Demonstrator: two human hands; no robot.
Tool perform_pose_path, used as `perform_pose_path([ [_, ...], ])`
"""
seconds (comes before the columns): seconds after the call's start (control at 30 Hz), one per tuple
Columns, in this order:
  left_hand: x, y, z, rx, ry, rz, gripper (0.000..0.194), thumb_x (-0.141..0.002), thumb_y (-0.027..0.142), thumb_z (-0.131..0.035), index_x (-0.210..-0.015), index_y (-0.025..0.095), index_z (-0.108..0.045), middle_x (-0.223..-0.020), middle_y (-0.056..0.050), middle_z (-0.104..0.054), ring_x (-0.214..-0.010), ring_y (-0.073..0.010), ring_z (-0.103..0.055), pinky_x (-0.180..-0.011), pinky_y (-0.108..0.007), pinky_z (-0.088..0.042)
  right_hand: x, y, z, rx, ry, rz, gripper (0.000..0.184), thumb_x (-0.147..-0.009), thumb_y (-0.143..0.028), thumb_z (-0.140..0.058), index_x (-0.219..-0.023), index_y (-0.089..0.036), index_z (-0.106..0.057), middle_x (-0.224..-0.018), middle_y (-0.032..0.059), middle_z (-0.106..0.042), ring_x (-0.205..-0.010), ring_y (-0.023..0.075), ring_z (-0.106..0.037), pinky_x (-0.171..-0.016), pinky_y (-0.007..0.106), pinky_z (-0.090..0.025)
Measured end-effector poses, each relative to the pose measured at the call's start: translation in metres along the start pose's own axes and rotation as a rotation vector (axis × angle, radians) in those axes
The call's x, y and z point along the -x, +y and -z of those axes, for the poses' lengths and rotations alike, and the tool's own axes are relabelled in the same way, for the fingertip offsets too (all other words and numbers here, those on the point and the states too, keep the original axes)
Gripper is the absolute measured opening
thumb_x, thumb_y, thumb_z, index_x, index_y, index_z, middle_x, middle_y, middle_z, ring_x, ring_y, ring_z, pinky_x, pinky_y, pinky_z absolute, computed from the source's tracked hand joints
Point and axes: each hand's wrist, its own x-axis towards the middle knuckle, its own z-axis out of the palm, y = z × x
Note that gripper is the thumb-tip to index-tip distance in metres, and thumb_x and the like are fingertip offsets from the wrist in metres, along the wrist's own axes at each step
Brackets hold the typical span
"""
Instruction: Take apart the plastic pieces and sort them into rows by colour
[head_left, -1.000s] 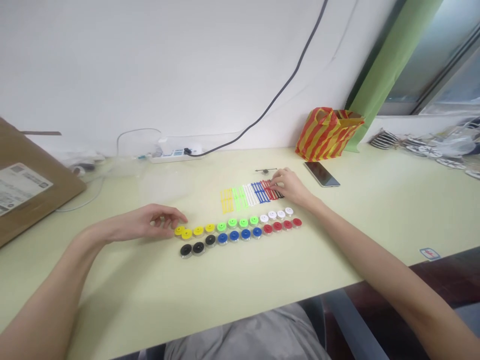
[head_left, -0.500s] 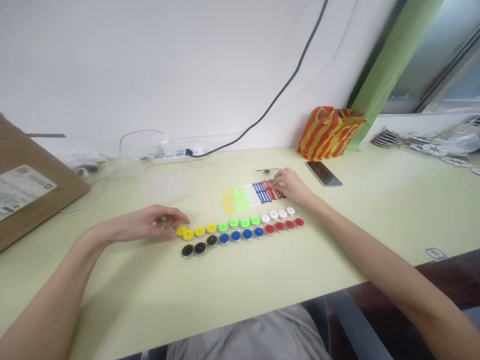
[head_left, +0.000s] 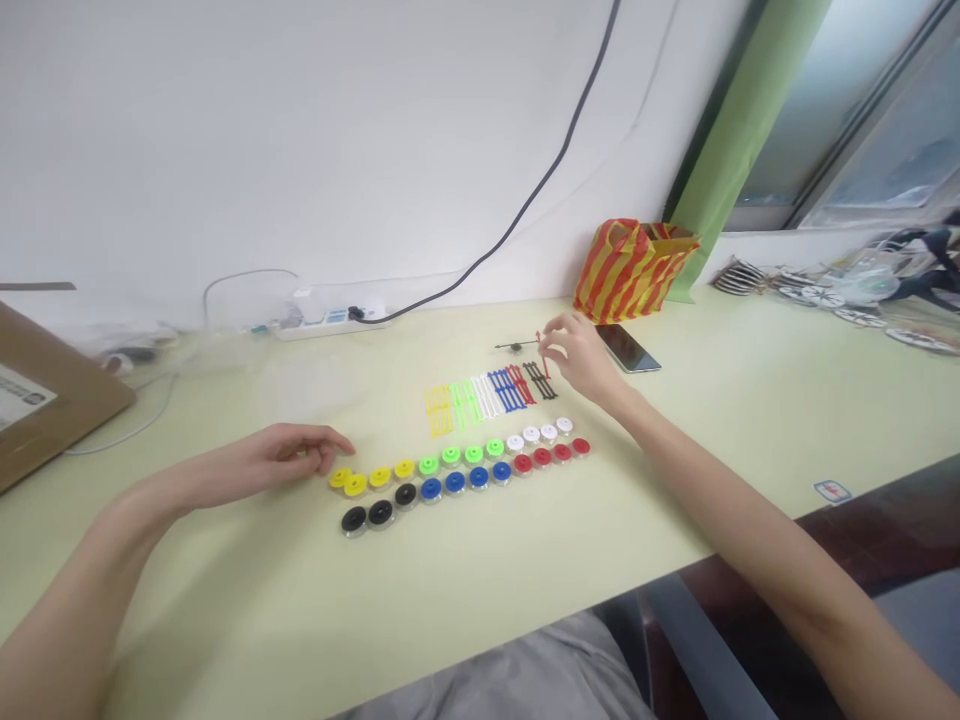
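Note:
My right hand (head_left: 576,352) pinches a thin red plastic stick (head_left: 546,362), raised above the table. Below it lies a row of similar sticks in groups: yellow sticks (head_left: 439,410), green sticks (head_left: 466,403), white sticks (head_left: 487,397), blue sticks (head_left: 508,390), red sticks (head_left: 522,384) and black sticks (head_left: 540,380). My left hand (head_left: 292,455) rests open with loosely bent fingers beside the yellow-topped discs (head_left: 380,477). Nearby in two rows are green discs (head_left: 451,455), white discs (head_left: 532,435), black discs (head_left: 381,513), blue discs (head_left: 455,482) and red discs (head_left: 542,457).
A black spinner piece on a rod (head_left: 516,347) lies behind the sticks. Further back are a phone (head_left: 630,348), a striped bag (head_left: 634,270) and a power strip (head_left: 330,318). A cardboard box (head_left: 60,380) stands left; patterned discs (head_left: 821,295) lie far right.
My right hand has lifted a red stick from the row and moved it slightly up and back. My left hand has drawn a little away from the yellow discs. The view has shifted.

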Motion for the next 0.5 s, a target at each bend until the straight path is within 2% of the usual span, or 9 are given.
perform_pose_path([
  [0.07,-0.005,-0.005,0.004,0.066,-0.159,-0.011,0.051,-0.092,0.06,-0.048,-0.122,0.022,-0.065,-0.084,-0.002,-0.062,-0.08,-0.0192,-0.052,-0.073,-0.026,-0.042,-0.001,-0.007,0.016,0.002,0.095,-0.001,0.02,-0.097,-0.019,-0.054,-0.087,-0.024,-0.071,-0.121,0.0103,-0.065,-0.118,0.0315,-0.051,-0.1,0.05,-0.041],
  [0.13,-0.009,-0.01,0.007,0.092,-0.24,-0.008,0.05,-0.097,0.055,-0.045,-0.132,0.024,-0.06,-0.086,0.0,-0.061,-0.077,-0.017,-0.051,-0.073,-0.025,-0.041,-0.002,-0.015,0.028,-0.006,0.15,0.012,0.02,-0.098,-0.017,-0.051,-0.092,-0.025,-0.068,-0.126,0.009,-0.064,-0.125,0.0315,-0.049,-0.102,0.05,-0.04],
  [0.23,-0.012,-0.013,0.008,0.084,-0.228,0.013,0.053,-0.098,0.056,-0.044,-0.137,0.023,-0.056,-0.084,0.0,-0.059,-0.074,-0.0161,-0.047,-0.07,-0.025,-0.04,-0.002,-0.025,0.036,-0.031,0.155,0.032,0.022,-0.099,-0.012,-0.043,-0.101,-0.024,-0.061,-0.125,0.0098,-0.064,-0.13,0.0302,-0.047,-0.104,0.048,-0.041],
  [0.3,-0.012,-0.011,0.007,0.071,-0.218,0.018,0.056,-0.097,0.058,-0.043,-0.137,0.022,-0.056,-0.083,-0.001,-0.059,-0.073,-0.0167,-0.047,-0.069,-0.026,-0.04,-0.001,-0.026,0.034,-0.064,0.136,0.018,0.023,-0.098,-0.01,-0.04,-0.103,-0.023,-0.058,-0.118,0.0112,-0.065,-0.123,0.0292,-0.052,-0.1,0.045,-0.044],
  [0.37,-0.012,-0.007,0.002,0.038,-0.135,0.022,0.06,-0.096,0.064,-0.04,-0.132,0.021,-0.06,-0.079,-0.001,-0.058,-0.071,-0.0167,-0.047,-0.067,-0.026,-0.039,0.0,-0.023,0.03,-0.092,0.096,-0.015,0.021,-0.097,-0.008,-0.038,-0.1,-0.022,-0.055,-0.105,0.011,-0.065,-0.105,0.0269,-0.058,-0.091,0.041,-0.046],
  [0.43,-0.011,-0.002,-0.005,-0.005,0.022,0.027,0.066,-0.093,0.072,-0.037,-0.122,0.021,-0.065,-0.073,-0.001,-0.054,-0.068,-0.0159,-0.044,-0.064,-0.026,-0.037,-0.001,-0.018,0.026,-0.118,0.077,-0.047,0.022,-0.096,-0.008,-0.036,-0.102,-0.021,-0.053,-0.094,0.0086,-0.061,-0.088,0.0235,-0.057,-0.082,0.038,-0.046],
  [0.5,-0.01,0.001,-0.015,-0.038,0.185,0.015,0.073,-0.089,0.08,-0.033,-0.112,0.021,-0.069,-0.067,0.0,-0.049,-0.065,-0.0146,-0.041,-0.062,-0.025,-0.035,-0.002,-0.015,0.026,-0.166,0.123,-0.055,0.024,-0.097,-0.01,-0.035,-0.112,-0.021,-0.051,-0.093,0.0067,-0.058,-0.083,0.0214,-0.054,-0.08,0.036,-0.046],
])
